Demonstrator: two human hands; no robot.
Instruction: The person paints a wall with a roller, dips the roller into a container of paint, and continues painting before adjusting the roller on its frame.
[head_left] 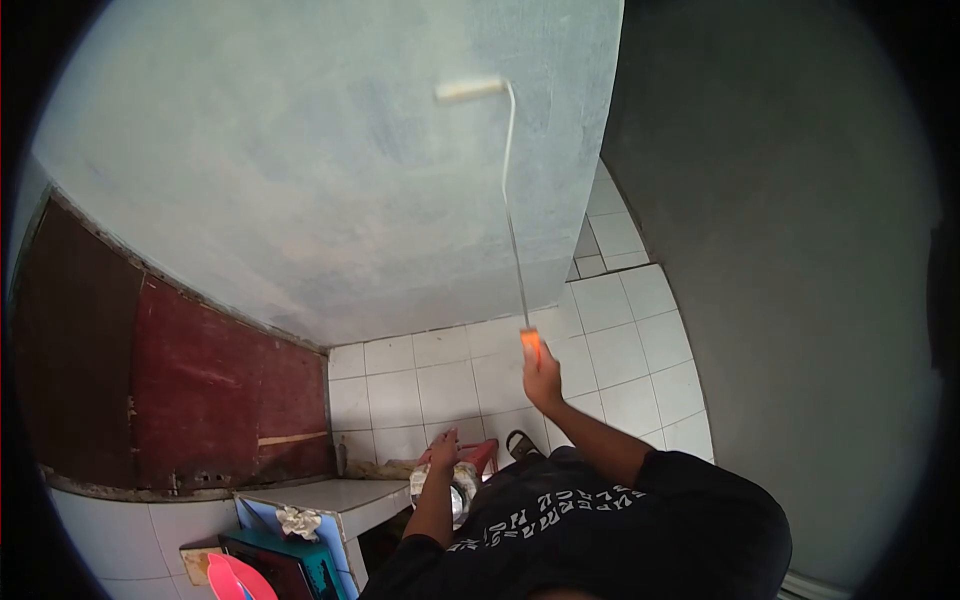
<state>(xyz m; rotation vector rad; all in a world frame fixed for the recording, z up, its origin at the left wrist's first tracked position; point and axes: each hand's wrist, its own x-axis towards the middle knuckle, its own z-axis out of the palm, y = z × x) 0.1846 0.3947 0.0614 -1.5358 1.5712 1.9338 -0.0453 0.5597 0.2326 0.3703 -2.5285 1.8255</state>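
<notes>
My right hand (542,378) is closed round the orange handle of a long-framed paint roller (516,240). The pale roller head (470,90) lies against the upper part of the whitish-blue wall (330,150), which has uneven, patchy colour. Low in the view, my left hand (443,452) is over a white container (460,492) beside a red stool (482,455). Whether its fingers grip anything is too small to make out.
White floor tiles (630,350) run along the wall's foot. A dark grey wall (790,300) rises at right. Dark red panels (200,385) stand at left. Near the bottom left are a tiled ledge (345,497), a crumpled cloth (299,522) and a pink object (236,577).
</notes>
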